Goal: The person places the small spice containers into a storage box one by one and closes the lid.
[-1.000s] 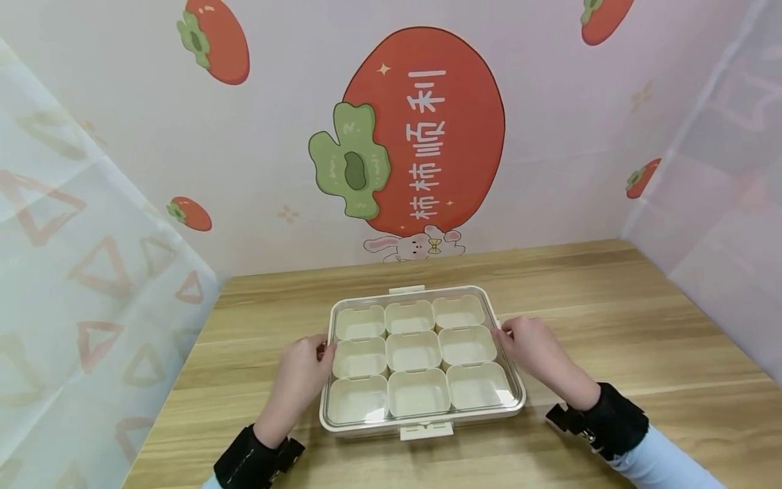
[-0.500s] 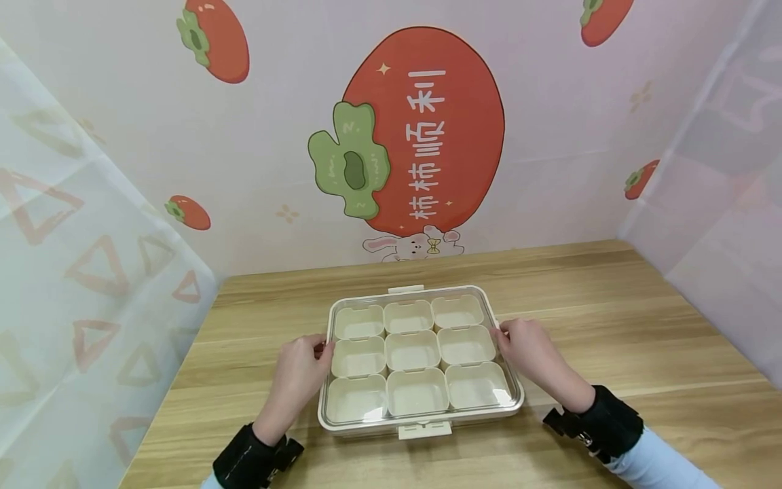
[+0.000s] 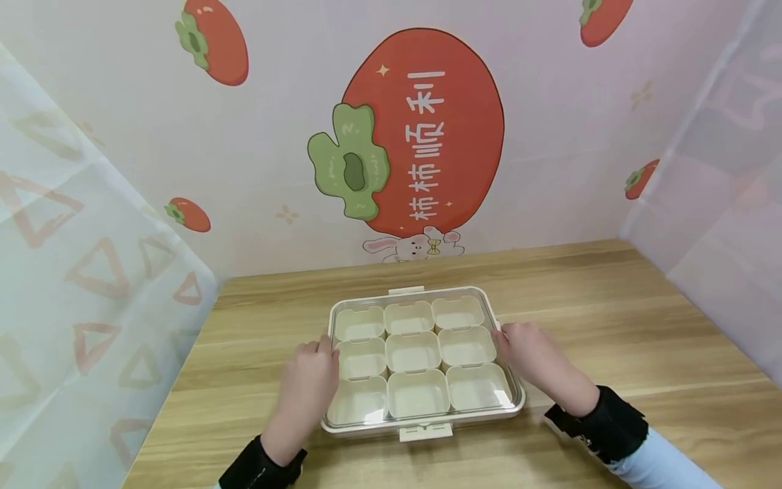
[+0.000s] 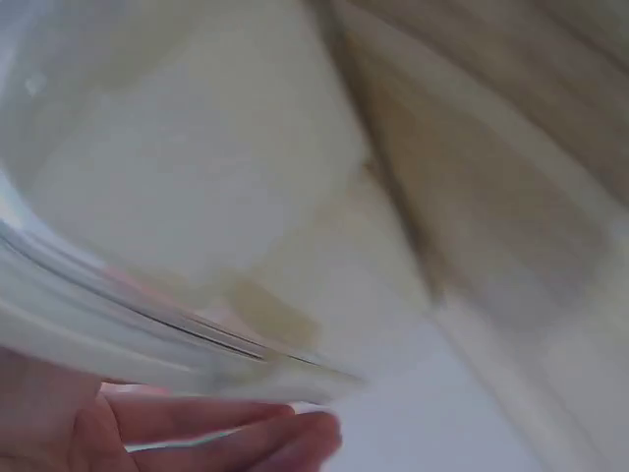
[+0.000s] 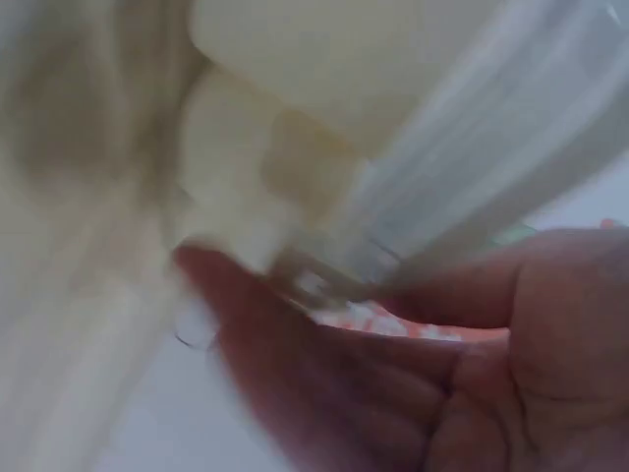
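Note:
A wide, shallow cream box (image 3: 360,430) with a transparent lid lies on the wooden table. Under the lid sit several small cream cups (image 3: 413,352) in rows, with no contents visible. My left hand (image 3: 308,384) holds the box's left edge, its fingertips partly hidden in the head view; in the left wrist view its fingers (image 4: 236,444) lie beside the rim. At the opposite edge my right hand (image 3: 540,358) pinches the side, where a small clip (image 5: 319,285) shows blurred between thumb and fingers. A front latch (image 3: 425,432) sticks outward from the rim.
Another latch (image 3: 406,290) juts from the box's far side. Behind the wooden table (image 3: 599,299) stands a backdrop (image 3: 256,136) printed with persimmons. Patterned cloth hangs at the left (image 3: 91,272) and right sides.
My left hand has rolled over a little and shifted slightly right and forward along the box's edge. My right hand stays at the right edge, moving slightly. The box stays nearly in place.

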Tool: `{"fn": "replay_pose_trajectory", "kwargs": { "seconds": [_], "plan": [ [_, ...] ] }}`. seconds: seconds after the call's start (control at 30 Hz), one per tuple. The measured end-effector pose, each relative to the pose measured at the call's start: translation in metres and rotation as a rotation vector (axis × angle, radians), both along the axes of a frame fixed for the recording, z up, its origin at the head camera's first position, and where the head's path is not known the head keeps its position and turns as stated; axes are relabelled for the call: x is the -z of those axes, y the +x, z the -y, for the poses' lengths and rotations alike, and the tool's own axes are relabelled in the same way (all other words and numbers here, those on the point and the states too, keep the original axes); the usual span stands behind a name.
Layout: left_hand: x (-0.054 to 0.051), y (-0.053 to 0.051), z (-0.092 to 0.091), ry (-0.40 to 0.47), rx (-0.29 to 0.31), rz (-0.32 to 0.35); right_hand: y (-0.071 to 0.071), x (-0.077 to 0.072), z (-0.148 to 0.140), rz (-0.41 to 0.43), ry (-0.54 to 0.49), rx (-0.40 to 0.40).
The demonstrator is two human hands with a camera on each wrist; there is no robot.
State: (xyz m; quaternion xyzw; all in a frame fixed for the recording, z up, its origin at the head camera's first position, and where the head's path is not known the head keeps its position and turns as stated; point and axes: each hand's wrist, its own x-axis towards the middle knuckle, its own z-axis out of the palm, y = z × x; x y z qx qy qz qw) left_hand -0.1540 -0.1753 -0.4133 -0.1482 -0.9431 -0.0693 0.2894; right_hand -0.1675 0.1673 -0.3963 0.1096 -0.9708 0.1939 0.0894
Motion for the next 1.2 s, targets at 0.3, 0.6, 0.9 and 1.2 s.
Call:
{"fn": "replay_pose_trajectory", "kwargs": {
  "seconds": [0.3,0.6,0.9,1.2],
  "plan": [
    [-0.004,0.025,-0.032,-0.101,0.163,-0.232,-0.015,-0.024,0.014,-0.141,0.079,-0.049],
    [-0.002,0.036,-0.063,-0.088,0.238,-0.29,-0.047,-0.03,0.037,-0.233,0.189,-0.213],
    [0.0,0.046,-0.078,-0.075,0.325,-0.236,-0.069,-0.038,0.054,-0.227,0.221,-0.298],
    [-0.001,0.054,-0.087,-0.089,0.39,-0.192,-0.083,-0.054,0.083,-0.12,0.296,-0.407]
  ]
}}
